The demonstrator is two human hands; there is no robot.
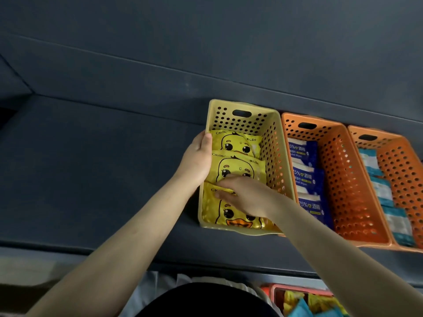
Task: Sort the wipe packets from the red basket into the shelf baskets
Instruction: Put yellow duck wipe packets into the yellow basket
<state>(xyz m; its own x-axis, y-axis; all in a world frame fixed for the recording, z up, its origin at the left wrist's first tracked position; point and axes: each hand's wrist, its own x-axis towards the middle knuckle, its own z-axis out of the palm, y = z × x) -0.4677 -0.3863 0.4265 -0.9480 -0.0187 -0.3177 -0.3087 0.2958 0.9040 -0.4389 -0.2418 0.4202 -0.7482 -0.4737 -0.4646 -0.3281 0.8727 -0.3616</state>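
Observation:
A yellow shelf basket (273,143) stands on the dark shelf and holds three yellow duck wipe packets in a row. My left hand (198,156) grips the basket's left wall, thumb over the rim. My right hand (246,194) lies inside the basket with its fingers stretched over the nearest duck packet (231,219), touching it and the middle packet (238,167). The red basket (273,291) shows at the bottom edge, with yellow and blue packets in it.
Right of the yellow basket stand two orange baskets. The nearer orange basket (348,179) holds dark blue 75% alcohol wipe packets (307,177). The farther orange basket (402,165) holds light blue packets (380,191). Dark shelf surface (103,156) spreads to the left.

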